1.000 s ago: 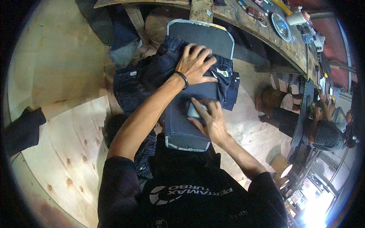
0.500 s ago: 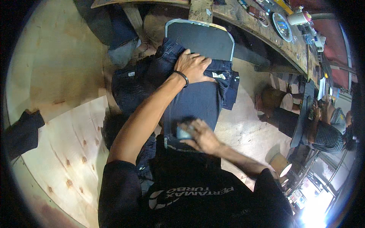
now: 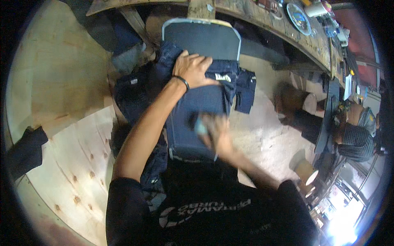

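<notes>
Dark blue denim jeans (image 3: 199, 102) are stretched over a dark board (image 3: 201, 37) with a pale metal rim. My left hand (image 3: 193, 67) presses on the waistband beside a white label (image 3: 223, 77), its fingers bent over the cloth and its thumb reaching sideways. The fingertips are partly hidden. Lower on the same cloth my right hand (image 3: 219, 131) is blurred by motion, closed round a small light-blue piece (image 3: 201, 126). The blur and my fingers hide its kind.
A worn wooden bench (image 3: 262, 24) crosses the far side, bearing a round dish (image 3: 298, 19) of small things and other clutter. More dark denim (image 3: 131, 98) hangs left of the board. Another person (image 3: 355, 137) is at the right. A wooden panel (image 3: 65, 69) stands at left.
My right hand has moved up the cloth with the light-blue piece, away from the board's near end. My left hand keeps its place on the waistband; the whole view has shifted slightly.
</notes>
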`<move>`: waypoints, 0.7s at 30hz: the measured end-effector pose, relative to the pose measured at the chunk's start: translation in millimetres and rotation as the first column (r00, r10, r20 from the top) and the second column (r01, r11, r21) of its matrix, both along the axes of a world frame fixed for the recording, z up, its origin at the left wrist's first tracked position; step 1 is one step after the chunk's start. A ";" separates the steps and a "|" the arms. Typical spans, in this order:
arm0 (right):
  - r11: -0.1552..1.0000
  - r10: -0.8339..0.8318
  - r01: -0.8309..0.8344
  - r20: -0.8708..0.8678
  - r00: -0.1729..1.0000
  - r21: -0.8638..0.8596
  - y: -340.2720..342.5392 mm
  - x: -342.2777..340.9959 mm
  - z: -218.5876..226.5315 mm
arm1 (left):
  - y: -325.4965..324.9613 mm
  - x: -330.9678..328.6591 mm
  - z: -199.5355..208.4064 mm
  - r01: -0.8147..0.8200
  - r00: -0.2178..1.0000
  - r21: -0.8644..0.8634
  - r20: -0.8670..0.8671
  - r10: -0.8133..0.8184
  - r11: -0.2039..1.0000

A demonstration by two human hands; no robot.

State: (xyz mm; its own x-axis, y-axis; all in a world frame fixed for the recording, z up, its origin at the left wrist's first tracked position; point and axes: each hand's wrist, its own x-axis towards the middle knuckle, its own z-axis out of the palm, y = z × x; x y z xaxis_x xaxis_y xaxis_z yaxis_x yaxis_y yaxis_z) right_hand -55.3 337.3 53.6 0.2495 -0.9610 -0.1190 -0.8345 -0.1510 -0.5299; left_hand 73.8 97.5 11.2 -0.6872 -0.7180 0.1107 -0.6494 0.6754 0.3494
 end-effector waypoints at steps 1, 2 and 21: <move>0.993 0.096 -0.089 0.093 0.991 -0.074 13.1 -0.4 2.6 | -1.4 -0.7 -0.5 0.009 1.000 -0.033 -0.029 -0.010 0.999; 0.984 0.151 -0.136 0.135 0.979 -0.111 20.5 3.3 9.4 | 1.4 -0.6 -2.0 0.007 0.996 -0.073 -0.084 -0.013 0.997; 0.844 -0.378 0.505 0.468 0.799 -0.180 -108.9 -49.1 -60.4 | 126.6 47.1 1.2 -0.753 0.637 0.088 -0.146 0.757 0.652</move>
State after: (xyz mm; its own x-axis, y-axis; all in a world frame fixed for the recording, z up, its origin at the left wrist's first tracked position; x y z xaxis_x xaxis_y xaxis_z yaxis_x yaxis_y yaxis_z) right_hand -104.4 228.5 -6.9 -0.2474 -0.9508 0.1866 -0.5695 -0.0132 -0.8219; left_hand 120.9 224.0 12.4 0.1209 -0.9819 0.1461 -0.8661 -0.0324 0.4988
